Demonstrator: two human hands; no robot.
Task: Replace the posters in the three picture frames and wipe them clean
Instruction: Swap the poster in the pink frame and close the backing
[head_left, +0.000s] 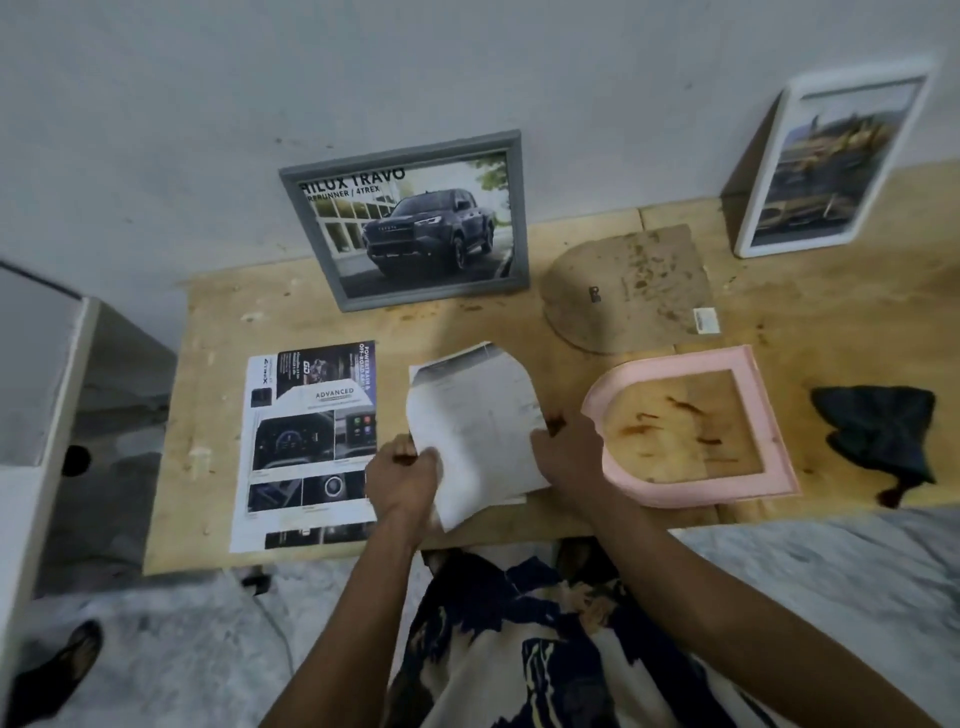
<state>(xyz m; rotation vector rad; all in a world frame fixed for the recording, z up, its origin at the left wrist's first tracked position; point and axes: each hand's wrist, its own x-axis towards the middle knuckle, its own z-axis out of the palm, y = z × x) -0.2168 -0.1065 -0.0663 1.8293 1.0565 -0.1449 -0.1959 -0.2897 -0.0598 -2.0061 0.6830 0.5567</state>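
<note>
Both my hands grip a white, arch-cut poster sheet (475, 431) held blank side up over the table's front middle: my left hand (405, 475) on its lower left edge, my right hand (566, 457) on its right edge. Right of it lies an empty pink arched frame (769, 415), flat on the wood. Its brown backing board (628, 286) lies behind it. A grey frame (410, 218) with a truck poster leans on the wall. A white frame (826, 161) with a picture leans at the far right. A printed car poster (306, 447) lies flat at the left.
A dark cloth (878, 436) lies on the wooden table (857, 322) near its right front edge. A white cabinet (36, 395) stands left of the table. A shoe (57, 670) shows on the grey floor at lower left. The wall is close behind the table.
</note>
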